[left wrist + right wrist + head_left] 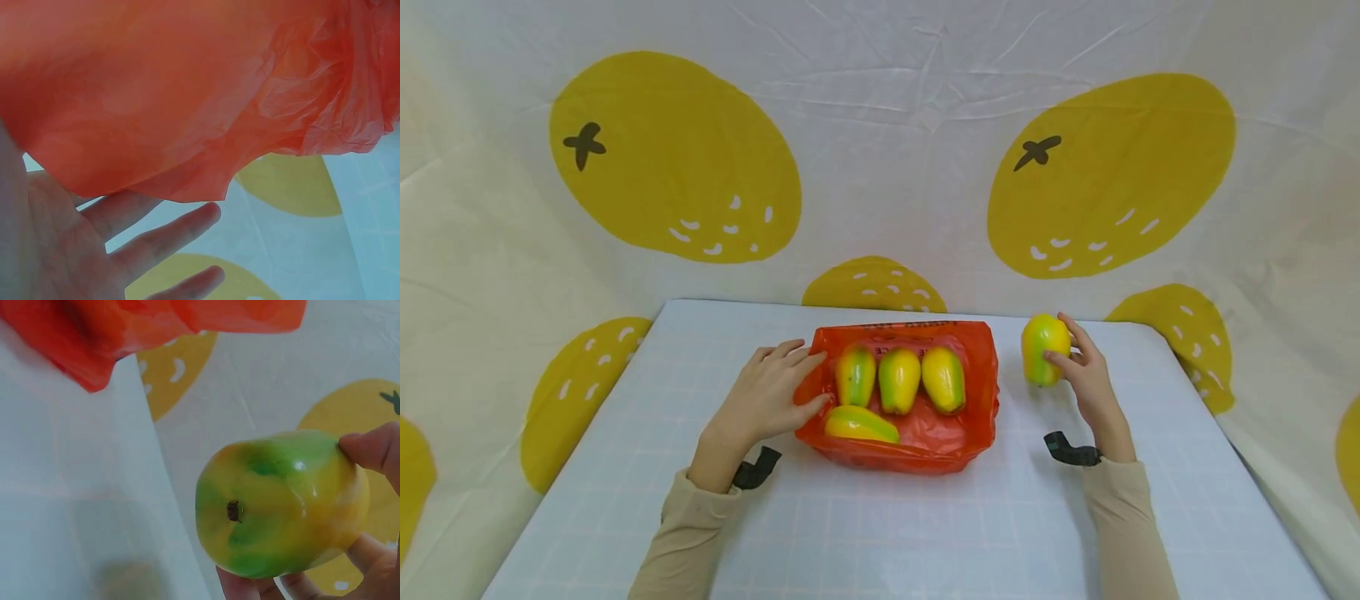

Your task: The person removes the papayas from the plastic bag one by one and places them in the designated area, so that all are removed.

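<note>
My right hand [1086,371] grips a yellow-green mango [1045,348] to the right of the bag, thumb on one side and fingers on the other. In the right wrist view the held mango [281,503] shows its short dark stem, and its blurred shadow falls on the table. A red plastic bag [895,457] stands with its mouth spread wide. Inside, three mangoes [899,381] stand in a row at the back, and another mango [859,423] lies sideways at the front left. At the bag's left rim is my left hand [771,392], fingers spread and loosely extended.
The table [925,533] has a pale, faintly checked cover. Behind it hangs a white cloth [895,167] printed with large yellow fruit. Black straps with camera mounts [1070,450] sit at both wrists.
</note>
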Demonstrator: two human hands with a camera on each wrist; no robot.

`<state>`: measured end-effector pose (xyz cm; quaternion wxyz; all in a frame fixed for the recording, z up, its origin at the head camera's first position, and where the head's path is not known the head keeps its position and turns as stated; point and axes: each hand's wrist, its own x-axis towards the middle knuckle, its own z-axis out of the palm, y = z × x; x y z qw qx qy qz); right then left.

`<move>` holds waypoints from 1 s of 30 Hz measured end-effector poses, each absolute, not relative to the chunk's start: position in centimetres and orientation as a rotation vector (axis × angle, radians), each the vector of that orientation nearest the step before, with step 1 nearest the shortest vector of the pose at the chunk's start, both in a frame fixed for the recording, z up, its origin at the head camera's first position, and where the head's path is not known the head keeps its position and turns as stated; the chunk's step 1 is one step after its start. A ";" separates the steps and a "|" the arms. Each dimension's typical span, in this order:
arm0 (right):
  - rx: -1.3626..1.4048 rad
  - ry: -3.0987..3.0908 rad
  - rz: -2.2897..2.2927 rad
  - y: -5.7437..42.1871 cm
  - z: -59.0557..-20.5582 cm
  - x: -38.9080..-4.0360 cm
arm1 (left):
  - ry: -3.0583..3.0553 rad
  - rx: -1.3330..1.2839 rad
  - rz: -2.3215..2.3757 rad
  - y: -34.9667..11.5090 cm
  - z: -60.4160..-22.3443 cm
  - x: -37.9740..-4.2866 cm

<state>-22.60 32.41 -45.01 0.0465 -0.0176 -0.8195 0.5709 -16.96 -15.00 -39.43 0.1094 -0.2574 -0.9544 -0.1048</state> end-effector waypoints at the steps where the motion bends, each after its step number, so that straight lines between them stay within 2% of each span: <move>1: -0.083 -2.523 1.735 32.4 -45.2 -22.7 | -2.803 -0.760 -0.309 -15.0 -39.4 -17.0; 21: -0.357 -2.730 1.647 31.8 -47.5 -23.0 | -2.797 -0.773 -0.298 -15.0 -39.4 -16.8; 30: -0.354 -2.786 1.610 31.6 -47.0 -22.9 | -2.802 -0.764 -0.291 -15.1 -39.3 -16.7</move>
